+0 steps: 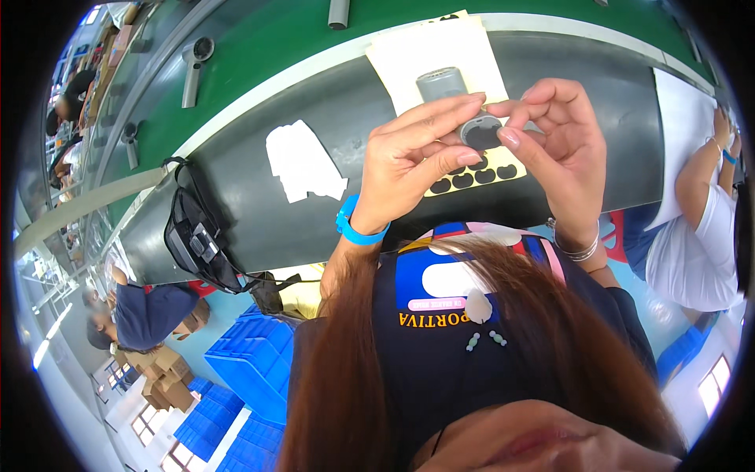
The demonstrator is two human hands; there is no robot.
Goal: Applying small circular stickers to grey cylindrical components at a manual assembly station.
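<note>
In front of my chest, both hands meet at a grey round-ended part (481,132) with a dark oval face toward me. My left hand (417,153) grips its left side between thumb and fingers. At its right edge are the thumb and fingertips of my right hand (560,141), pinched close against the dark face. Just beyond my left fingers is a grey cylindrical body (442,83) with a slotted end; whether it joins the held part is hidden. Beneath lies a pale yellow sheet (393,67) bearing several black rounded stickers (486,175).
A crumpled white sheet (303,161) and a black bag (197,236) lie left on the dark worktop (252,228). Grey round-headed devices (193,71) rest on the green conveyor (267,55) beyond. Blue crates (255,354) stand lower left. A co-worker (696,212) sits right.
</note>
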